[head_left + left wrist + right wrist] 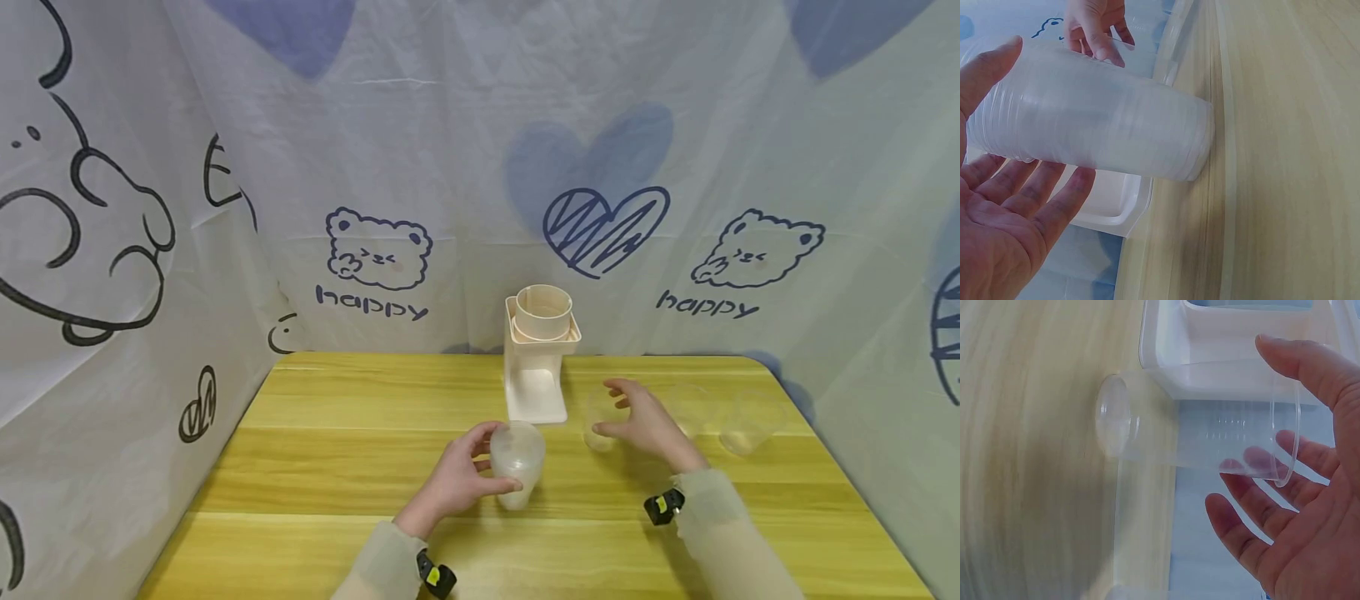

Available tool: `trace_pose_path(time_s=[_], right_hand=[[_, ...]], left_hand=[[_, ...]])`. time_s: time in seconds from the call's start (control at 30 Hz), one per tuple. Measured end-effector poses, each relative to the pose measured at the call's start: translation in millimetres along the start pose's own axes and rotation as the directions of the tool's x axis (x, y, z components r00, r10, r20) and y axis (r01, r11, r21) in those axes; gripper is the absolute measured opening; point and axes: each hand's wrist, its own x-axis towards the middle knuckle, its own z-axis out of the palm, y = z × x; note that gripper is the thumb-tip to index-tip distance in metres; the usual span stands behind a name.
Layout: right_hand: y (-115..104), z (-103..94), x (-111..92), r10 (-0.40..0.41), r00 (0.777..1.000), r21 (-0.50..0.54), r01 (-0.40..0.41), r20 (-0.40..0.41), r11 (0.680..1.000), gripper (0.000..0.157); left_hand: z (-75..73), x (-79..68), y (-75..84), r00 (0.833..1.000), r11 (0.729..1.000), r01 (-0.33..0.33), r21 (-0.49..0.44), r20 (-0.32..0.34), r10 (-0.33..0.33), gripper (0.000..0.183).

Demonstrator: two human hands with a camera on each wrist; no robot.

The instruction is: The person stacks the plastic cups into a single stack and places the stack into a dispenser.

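Near the middle of the table, a stack of nested clear plastic cups [519,457] stands with its base close over the wood. My left hand [456,473] holds this stack, thumb on one side and fingers along the other, as the left wrist view shows. To the right, a single clear plastic cup [1191,422] stands upright. My right hand [643,422] is spread loosely around its rim, thumb and fingers wide apart, with the fingertips right at the cup wall.
A cream cup holder [535,396] with a round tube on top stands behind, between the hands. Right of my right hand, another clear cup [742,433] and a faint clear cup [690,408] stand on the wooden table [337,467]. Printed cloth [465,167] hangs behind.
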Motion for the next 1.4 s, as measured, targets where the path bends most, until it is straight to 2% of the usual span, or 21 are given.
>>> trace_pose_path(time_s=[0.07, 0.53, 0.8, 0.97, 1.2, 1.4], right_hand=[[0.0, 0.7, -0.6, 0.003, 1.0, 0.013, -0.003, -0.005, 1.0, 0.078], [-11.2, -2.9, -7.9, 0.008, 0.999, 0.109, -0.004, -0.036, 0.994, 0.084], [-31.0, -8.2, -13.0, -0.065, 0.991, 0.125, 0.08, -0.119, 0.989, 0.077], [-45.1, -13.7, -15.7, -0.091, 0.985, 0.139, 0.112, -0.146, 0.984, 0.081], [-63.6, -19.3, -18.7, -0.128, 0.975, 0.234, 0.169, -0.18, 0.957, 0.084], [-79.7, -23.1, -22.7, -0.145, 0.97, 0.314, 0.202, -0.195, 0.928, 0.076]], left_hand=[[0.2, 1.6, -5.3, 1.0, 1.0, 0.005, -0.005, 0.002, -0.005, 0.073], [0.2, 1.2, -6.0, 1.0, 1.0, 0.003, -0.009, 0.007, -0.003, 0.072], [0.3, 1.9, -7.4, 1.0, 1.0, -0.006, -0.004, 0.008, 0.006, 0.072], [0.5, 2.6, -9.0, 1.0, 1.0, -0.006, 0.003, 0.008, 0.006, 0.071], [0.3, 2.6, -9.7, 1.0, 1.0, -0.01, 0.013, 0.008, 0.01, 0.072], [0.3, 2.7, -9.9, 1.0, 1.0, -0.018, 0.013, 0.003, 0.018, 0.072]])
